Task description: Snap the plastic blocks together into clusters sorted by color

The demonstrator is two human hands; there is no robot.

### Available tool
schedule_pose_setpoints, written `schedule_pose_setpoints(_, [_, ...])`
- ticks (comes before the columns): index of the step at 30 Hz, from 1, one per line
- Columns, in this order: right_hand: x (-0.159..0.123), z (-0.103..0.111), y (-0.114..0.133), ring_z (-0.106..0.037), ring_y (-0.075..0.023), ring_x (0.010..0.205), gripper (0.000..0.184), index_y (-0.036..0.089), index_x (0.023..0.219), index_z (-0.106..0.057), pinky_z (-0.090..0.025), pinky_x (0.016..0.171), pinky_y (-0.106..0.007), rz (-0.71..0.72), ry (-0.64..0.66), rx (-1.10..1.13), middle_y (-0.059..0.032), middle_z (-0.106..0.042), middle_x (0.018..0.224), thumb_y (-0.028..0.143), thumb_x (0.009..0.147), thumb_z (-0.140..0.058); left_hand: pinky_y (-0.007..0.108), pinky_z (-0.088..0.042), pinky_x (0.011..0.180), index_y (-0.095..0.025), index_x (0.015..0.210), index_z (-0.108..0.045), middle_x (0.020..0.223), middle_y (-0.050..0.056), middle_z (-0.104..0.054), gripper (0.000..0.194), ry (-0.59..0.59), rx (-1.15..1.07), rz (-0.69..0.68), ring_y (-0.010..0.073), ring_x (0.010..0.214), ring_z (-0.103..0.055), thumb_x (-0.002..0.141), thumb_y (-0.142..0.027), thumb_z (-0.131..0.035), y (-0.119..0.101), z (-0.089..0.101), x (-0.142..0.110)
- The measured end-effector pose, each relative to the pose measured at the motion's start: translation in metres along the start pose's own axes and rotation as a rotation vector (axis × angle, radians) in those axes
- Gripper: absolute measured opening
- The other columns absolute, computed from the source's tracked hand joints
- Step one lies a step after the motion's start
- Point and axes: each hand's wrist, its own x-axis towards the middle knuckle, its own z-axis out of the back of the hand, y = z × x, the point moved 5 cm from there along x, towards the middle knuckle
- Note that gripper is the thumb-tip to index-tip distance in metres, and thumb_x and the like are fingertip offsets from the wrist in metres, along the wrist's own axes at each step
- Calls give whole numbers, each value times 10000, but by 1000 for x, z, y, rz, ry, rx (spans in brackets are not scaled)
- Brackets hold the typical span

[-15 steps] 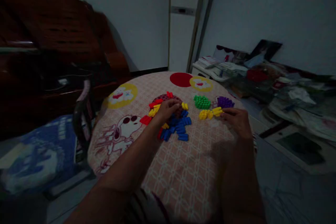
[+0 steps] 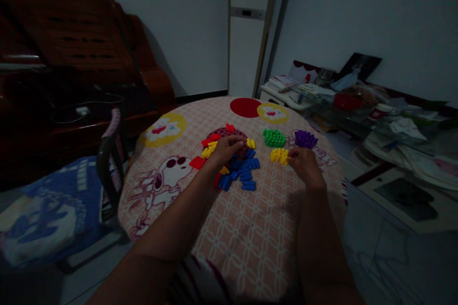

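Note:
A round table [image 2: 250,243] with a pink cartoon-print cloth holds small plastic pegs. My left hand [image 2: 226,148] rests with curled fingers on a mixed pile of red, yellow and blue pegs [image 2: 240,170], over a dark round peg board [image 2: 224,132]. What the fingers hold is hidden. My right hand [image 2: 303,163] is closed beside the sorted yellow pegs [image 2: 279,155], its fingertips touching them. A green pile [image 2: 274,137] and a purple pile [image 2: 305,139] lie just beyond.
A dark wooden sofa [image 2: 71,57] stands at the left with a chair [image 2: 110,152] and blue cushion [image 2: 46,209]. A white tall cabinet [image 2: 248,28] is behind the table. Cluttered low shelves with papers [image 2: 358,100] fill the right side.
My right hand has slid left toward the yellow pile, covering the pegs that stuck out on its right. The left hand stays on the mixed pile.

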Motion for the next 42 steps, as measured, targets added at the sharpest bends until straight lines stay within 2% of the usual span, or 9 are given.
schedule_pose_setpoints(3, [-2,0,-2,-642,-174,697,152,161,823,-720,-441,647,-264,-26,-4,-13,-46,-714,757,179,686,-658,303,-568,685,-115,934,-714,834,53,-755,284,4,-19,14,157,684,-665,729,-313,-719,-1,0,0])
schedule_pose_setpoints(8, [-5,-6,-10,-640,-180,722,523,145,1147,-665,-447,666,-273,-119,71,-54,-44,-718,829,270,656,-793,316,-563,688,-113,926,-710,831,58,-747,291,17,-27,23,162,676,-663,726,-324,-717,0,-1,1])
schedule_pose_setpoints(14, [0,-23,-10,-657,-231,901,358,162,998,-720,-445,748,-298,-102,161,-237,-108,-739,990,363,712,-796,315,-557,675,-116,936,-712,807,54,-741,309,60,-12,4,164,658,-661,735,-352,-706,1,-1,2])
schedule_pose_setpoints(24, [3,-27,-19,-665,-243,918,392,160,1040,-718,-462,771,-310,-131,133,-226,-115,-739,1013,379,723,-790,292,-540,672,-121,933,-732,819,68,-745,331,-7,84,-52,180,720,-675,735,-384,-700,5,14,7])
schedule_pose_setpoints(30, [0,-16,-18,-664,-224,824,492,148,1096,-703,-481,772,-323,-110,40,-83,-94,-739,958,416,689,-773,292,-540,691,-140,948,-737,837,53,-744,254,-211,291,-133,178,711,-670,755,-267,-633,-2,43,7])
schedule_pose_setpoints(35, [1,1,-13,-656,-233,754,433,135,1031,-729,-485,721,-329,-126,-220,103,-101,-733,831,475,780,-635,358,-527,866,-160,991,-741,947,85,-750,257,-347,743,-189,229,880,-680,780,-160,-595,-4,62,6])
schedule_pose_setpoints(37, [1,4,-6,-646,-227,715,400,134,977,-740,-480,687,-321,-107,-300,163,-95,-725,789,464,797,-603,402,-497,954,-164,1038,-734,1055,115,-737,281,-316,886,-232,263,1002,-660,792,-144,-600,-1,56,8])
schedule_pose_setpoints(40, [0,1,15,-635,-215,684,342,145,885,-742,-477,675,-309,-25,-333,191,-74,-714,750,434,813,-574,441,-449,1032,-160,1113,-707,1172,144,-704,315,-147,1027,-264,286,1124,-617,827,-129,-578,10,35,13])
schedule_pose_setpoints(42, [-1,-3,32,-637,-207,693,320,158,862,-738,-475,685,-300,28,-318,186,-67,-715,754,419,829,-556,472,-439,1028,-139,1136,-691,1173,172,-697,311,-46,1121,-220,303,1131,-611,871,-139,-529,18,22,17])
